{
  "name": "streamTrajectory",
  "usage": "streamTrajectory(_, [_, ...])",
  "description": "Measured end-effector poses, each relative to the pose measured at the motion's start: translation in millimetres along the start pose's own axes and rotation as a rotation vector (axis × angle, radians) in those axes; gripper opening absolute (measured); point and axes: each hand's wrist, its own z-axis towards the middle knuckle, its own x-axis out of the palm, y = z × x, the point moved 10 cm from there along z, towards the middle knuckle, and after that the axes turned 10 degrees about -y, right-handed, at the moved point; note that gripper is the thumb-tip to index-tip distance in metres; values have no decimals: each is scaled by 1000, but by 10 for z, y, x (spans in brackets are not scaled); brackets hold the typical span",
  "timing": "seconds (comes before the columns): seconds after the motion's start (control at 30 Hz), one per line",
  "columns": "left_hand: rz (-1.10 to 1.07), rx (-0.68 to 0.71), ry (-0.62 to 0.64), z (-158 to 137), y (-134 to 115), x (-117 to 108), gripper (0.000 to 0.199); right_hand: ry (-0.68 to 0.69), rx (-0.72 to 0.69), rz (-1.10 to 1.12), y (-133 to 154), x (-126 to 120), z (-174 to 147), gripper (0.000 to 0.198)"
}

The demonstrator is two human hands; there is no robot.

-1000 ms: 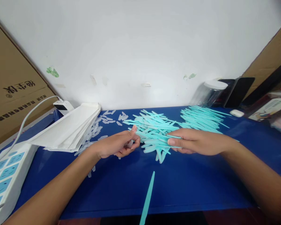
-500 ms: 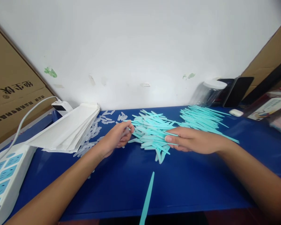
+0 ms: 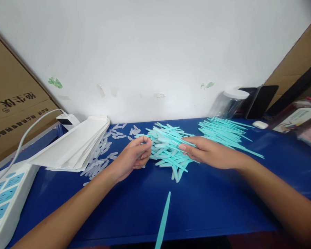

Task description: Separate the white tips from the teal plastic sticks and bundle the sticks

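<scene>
A heap of slim teal plastic sticks, many with whitish translucent covers, lies mid-table. At its left edge, my left hand has its fingers curled and thumb against the forefinger; whatever they hold is hidden. Over the heap's right side, my right hand is closed on a teal plastic stick between thumb and fingers, pointing left. Small translucent caps are scattered to the left of my left hand. A second pile of teal sticks lies behind my right hand, mostly lined up.
A lone teal stick is near the front edge. White paper bags and a power strip are on the left. At the back right stand a lidded clear jar, a dark phone and a bottle. A wall closes the back.
My left hand has come slightly nearer and right, its fingers curled in more. My right hand has shifted slightly left over the heap, still pinching a stick.
</scene>
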Motion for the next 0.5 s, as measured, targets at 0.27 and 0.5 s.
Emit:
streamTrajectory(0.27, [338,224,-22,-22,-104,29,34,-35,-26,24,-27,-36,23,44])
streamTrajectory(0.5, [669,443,-154,-86,-216,13,42,-51,-65,-91,33,-46,17,44])
